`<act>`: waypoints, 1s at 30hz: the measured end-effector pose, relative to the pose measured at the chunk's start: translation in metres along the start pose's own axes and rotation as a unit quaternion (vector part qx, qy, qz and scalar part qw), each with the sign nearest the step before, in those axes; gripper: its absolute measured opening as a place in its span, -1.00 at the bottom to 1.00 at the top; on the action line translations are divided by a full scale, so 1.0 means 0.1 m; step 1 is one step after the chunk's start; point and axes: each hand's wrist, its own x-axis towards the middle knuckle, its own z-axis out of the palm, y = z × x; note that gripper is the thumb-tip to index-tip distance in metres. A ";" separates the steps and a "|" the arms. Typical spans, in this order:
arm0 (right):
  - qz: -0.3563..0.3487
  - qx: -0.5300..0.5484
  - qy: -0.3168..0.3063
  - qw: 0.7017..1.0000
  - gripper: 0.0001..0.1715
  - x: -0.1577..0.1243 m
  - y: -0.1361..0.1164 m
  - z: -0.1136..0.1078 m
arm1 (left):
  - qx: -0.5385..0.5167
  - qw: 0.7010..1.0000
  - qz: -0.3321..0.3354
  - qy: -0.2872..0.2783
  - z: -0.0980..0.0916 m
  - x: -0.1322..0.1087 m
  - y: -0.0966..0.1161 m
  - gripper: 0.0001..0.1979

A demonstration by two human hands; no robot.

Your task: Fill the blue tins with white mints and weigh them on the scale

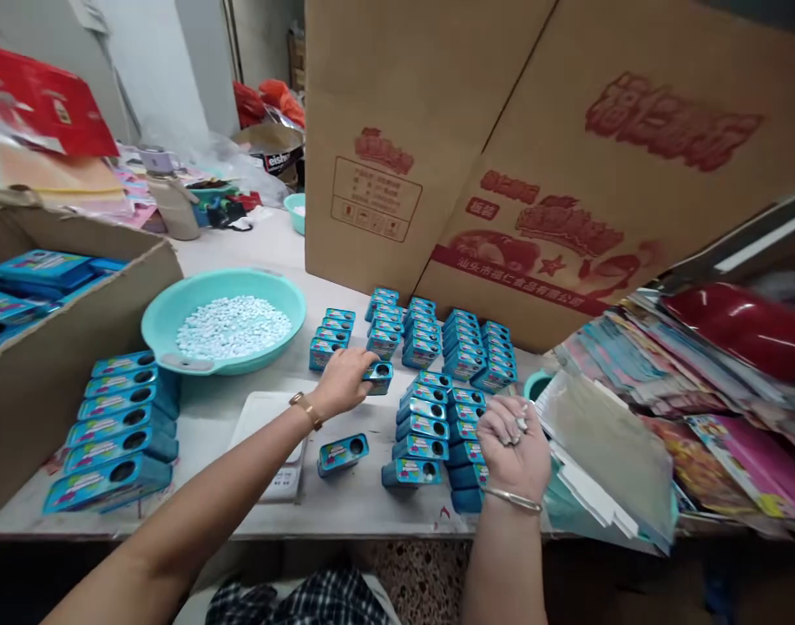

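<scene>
My left hand [343, 384] is closed around the end of a small blue tin box [380, 375] with a dark round hole in its top. It holds the box near the end of a short row of similar tins [332, 334]. My right hand [515, 438], palm turned up and fingers curled, has small white tablets [521, 424] showing at the fingertips. It is above a row of blue tins [463, 451] and partly hides them. A single blue tin [343, 453] stands in front of my left forearm. Beside that tin is a white scale [281, 483], partly under the forearm.
A turquoise basin [163, 325] of white tablets stands at the left, behind several blue tins [121, 425]. A cardboard box [59, 338] holds more tins. Large cartons [397, 113] rise behind the rows. Papers [612, 434] and stacked packaging [749, 460] crowd the right.
</scene>
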 end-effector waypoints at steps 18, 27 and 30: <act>0.040 -0.042 -0.020 0.998 -0.72 0.12 0.08 -0.13 | 0.015 0.994 -0.047 -0.099 0.10 -1.20 0.18 -0.71; 0.073 -0.059 0.005 0.996 -0.69 0.17 0.27 -0.04 | 0.036 0.991 -0.126 -0.038 -0.52 -1.27 -0.56 -0.76; 0.099 -0.050 0.003 0.994 -0.71 0.22 0.46 0.04 | -0.010 0.990 -0.142 -0.025 -0.63 -1.36 -0.68 -0.46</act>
